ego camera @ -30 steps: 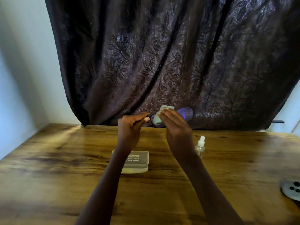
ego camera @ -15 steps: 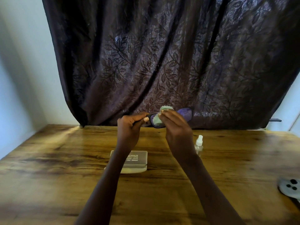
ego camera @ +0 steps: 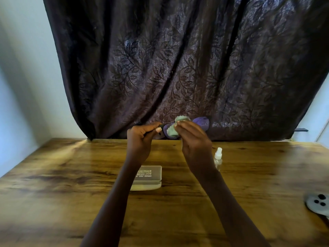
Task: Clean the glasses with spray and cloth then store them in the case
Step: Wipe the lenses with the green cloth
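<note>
1. My left grip [ego camera: 142, 138] pinches the glasses [ego camera: 202, 122] by one end above the surface [ego camera: 71, 175]; my right grip [ego camera: 194, 139] pinches the green cloth [ego camera: 171, 131] against them.
2. Hard rubbing may twist them loose.

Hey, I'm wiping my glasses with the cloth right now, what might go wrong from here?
1. The left hand holds the glasses by one end only, up above the table, while the right hand pinches the cloth against a lens. A hard press might twist the frame or make it slip and fall.
2. The spray bottle stands upright close beside the right forearm. Lowering that arm might knock it over.
</note>
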`<state>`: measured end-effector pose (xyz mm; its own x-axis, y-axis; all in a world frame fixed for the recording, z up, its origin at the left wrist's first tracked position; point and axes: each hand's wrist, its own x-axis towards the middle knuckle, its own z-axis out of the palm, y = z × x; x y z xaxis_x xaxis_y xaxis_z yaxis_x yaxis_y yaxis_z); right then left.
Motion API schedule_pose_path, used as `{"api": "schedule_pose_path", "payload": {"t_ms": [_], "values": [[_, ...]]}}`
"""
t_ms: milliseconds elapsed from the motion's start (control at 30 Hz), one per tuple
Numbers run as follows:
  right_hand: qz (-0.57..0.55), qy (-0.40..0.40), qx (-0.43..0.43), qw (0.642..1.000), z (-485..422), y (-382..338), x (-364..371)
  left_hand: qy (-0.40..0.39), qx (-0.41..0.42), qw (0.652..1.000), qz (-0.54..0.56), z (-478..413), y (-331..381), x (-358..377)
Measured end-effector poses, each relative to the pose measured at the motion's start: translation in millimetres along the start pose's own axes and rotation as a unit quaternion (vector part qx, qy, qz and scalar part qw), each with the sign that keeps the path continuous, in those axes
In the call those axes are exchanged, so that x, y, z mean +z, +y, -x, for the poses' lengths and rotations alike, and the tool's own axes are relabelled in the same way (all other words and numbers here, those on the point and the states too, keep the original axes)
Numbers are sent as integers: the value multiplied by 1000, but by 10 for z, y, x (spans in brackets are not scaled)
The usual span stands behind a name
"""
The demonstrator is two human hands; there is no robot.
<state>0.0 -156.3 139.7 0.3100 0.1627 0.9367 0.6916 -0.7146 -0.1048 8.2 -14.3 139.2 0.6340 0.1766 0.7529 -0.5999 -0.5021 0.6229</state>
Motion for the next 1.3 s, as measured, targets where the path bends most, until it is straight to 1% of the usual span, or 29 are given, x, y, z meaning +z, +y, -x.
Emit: {"api": "schedule_pose_path", "payload": {"t_ms": [100,233,267,367,467,533,600,767,867,967,1033,1167,1233,1300], "values": [[-16,6,-30,999,-64,-106,62,-8,11,1000,2,-25,45,33],[3,-47,-72,996,218,-175,109,-18,10,1000,12,-30,6,3],[2,-51,-70,996,276,-150,98,-20,11,1000,7,-28,-10,-16],[-2,-31,-37,999,284,-43,38,-19,18,1000,2,-33,-39,-54],[11,6,7,1000,83,30,15,-16,24,1000,10,-49,-36,-29],[-4,8,25,1000,-53,18,35,-18,27,999,16,-68,-23,7],[-11,6,9,1000,-109,-54,79,-22,38,999,28,-75,-13,38],[3,-46,-60,997,184,-121,130,-28,44,998,26,-40,-72,-3],[6,-48,-35,998,276,16,83,-26,34,999,23,-16,-115,-50],[11,-6,7,1000,117,97,48,-18,28,999,18,-20,-122,-36],[8,5,21,1000,-18,86,50,-17,30,999,18,-25,-97,-9],[0,-5,-16,1000,-66,-93,103,-31,35,998,31,-16,-51,32],[7,-30,-48,998,68,-151,136,-35,33,998,30,1,-65,24],[9,-63,-61,996,229,-136,130,-29,26,999,27,18,-92,2]]}}
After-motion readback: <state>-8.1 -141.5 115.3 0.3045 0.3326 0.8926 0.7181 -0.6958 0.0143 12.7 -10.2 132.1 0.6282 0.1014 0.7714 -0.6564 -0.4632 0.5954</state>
